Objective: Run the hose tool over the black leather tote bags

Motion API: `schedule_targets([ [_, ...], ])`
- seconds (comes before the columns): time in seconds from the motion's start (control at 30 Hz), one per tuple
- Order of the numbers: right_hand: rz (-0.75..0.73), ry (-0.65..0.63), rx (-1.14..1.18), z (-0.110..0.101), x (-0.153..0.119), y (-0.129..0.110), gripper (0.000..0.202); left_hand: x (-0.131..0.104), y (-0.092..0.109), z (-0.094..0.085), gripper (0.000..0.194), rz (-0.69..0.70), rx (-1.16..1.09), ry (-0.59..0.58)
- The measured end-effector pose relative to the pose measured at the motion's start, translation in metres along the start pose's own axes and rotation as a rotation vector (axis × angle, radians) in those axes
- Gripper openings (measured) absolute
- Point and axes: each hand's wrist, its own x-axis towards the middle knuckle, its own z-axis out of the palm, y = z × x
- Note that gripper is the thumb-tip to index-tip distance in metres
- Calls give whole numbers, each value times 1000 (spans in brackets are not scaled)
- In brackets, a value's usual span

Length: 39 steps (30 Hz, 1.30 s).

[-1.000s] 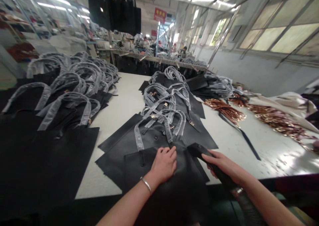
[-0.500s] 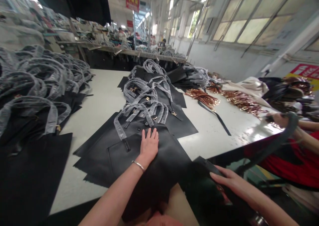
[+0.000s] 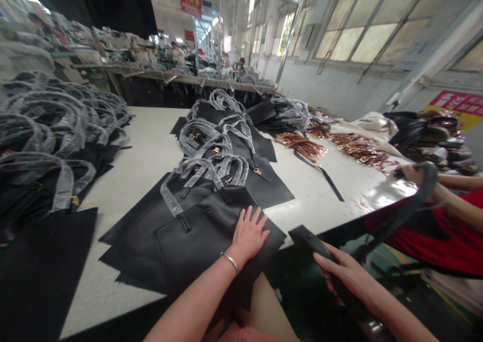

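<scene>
bag factory; blk bags (image 3: 202, 236) piled on lg tbl (image 3: 145, 136); red sign (image 3: 190, 2) overhd

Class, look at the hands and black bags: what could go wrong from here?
The top bag overhangs the near edge of the table, so it might slip if the left hand lifts. The plastic-wrapped handles overlap and could snag. The dark tool in the right hand might scuff the bag.

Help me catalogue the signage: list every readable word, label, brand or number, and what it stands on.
Nothing can be read.
Red hanging sign: yellow characters, too blurred.
Smaller red sign below: too small.
Red-and-yellow sign, right: too blurred.
Black bag under the left hand: no lettering visible.
</scene>
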Motion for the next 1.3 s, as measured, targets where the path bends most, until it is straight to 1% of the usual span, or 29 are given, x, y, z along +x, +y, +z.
schedule_targets([
  [0.1, 21, -99, 4, 2, 3, 2, 67, 5, -1, 2, 48, -5, 9, 15],
  [0.17, 35, -172, 25, 6, 10, 1, 56, 5, -1, 2, 48, -2, 16, 20],
  [0.23, 52, -210, 48, 10, 21, -3, 47, 4, -1, 2, 48, 2, 20, 21],
  [0.27, 56, -201, 57, 11, 27, -7, 44, 4, -1, 2, 48, 6, 21, 21],
  [0.33, 45, -131, 65, 11, 36, -15, 40, 3, -1, 1, 48, 11, 22, 25],
  [0.43, 19, -17, 79, 4, 39, -24, 37, 3, -1, 1, 48, 11, 16, 32],
  [0.5, 15, -20, 83, -3, 33, -25, 38, 3, -1, 1, 48, 11, 8, 33],
  [0.6, 56, -135, 55, -7, 24, -20, 41, 3, -1, 2, 49, 6, -4, 28],
  [0.67, 89, -204, 32, -4, 24, -16, 45, 4, -1, 1, 50, -2, -11, 19],
  [0.73, 91, -184, 16, 4, 31, -15, 52, 4, 0, -2, 50, -7, -17, 10],
  [0.8, 32, -97, 6, 14, 43, -16, 59, 2, 2, -5, 51, -15, -26, -6],
  [0.87, -74, -43, 8, 23, 56, -20, 62, -2, 7, -8, 52, -21, -46, -36],
  [0.93, -163, -39, 14, 29, 65, -23, 64, -11, 15, -11, 55, -9, -92, -82],
  [1.03, -216, -80, -24, 38, 73, -22, 74, -27, 20, -19, 57, 49, -254, -138],
  [1.1, -242, -105, -75, 46, 75, -18, 79, -38, 11, -29, 50, 47, -399, -100],
  [1.13, -254, -112, -108, 50, 76, -15, 82, -43, 0, -36, 43, 9, -452, -54],
  [1.17, -261, -113, -142, 55, 76, -12, 84, -48, -14, -45, 35, -63, -476, 7],
  [1.23, -274, -115, -199, 64, 78, -6, 87, -58, -51, -65, 24, -291, -414, 143],
  [1.3, -294, -118, -242, 73, 79, -1, 87, -70, -90, -86, 19, -578, -216, 253],
])
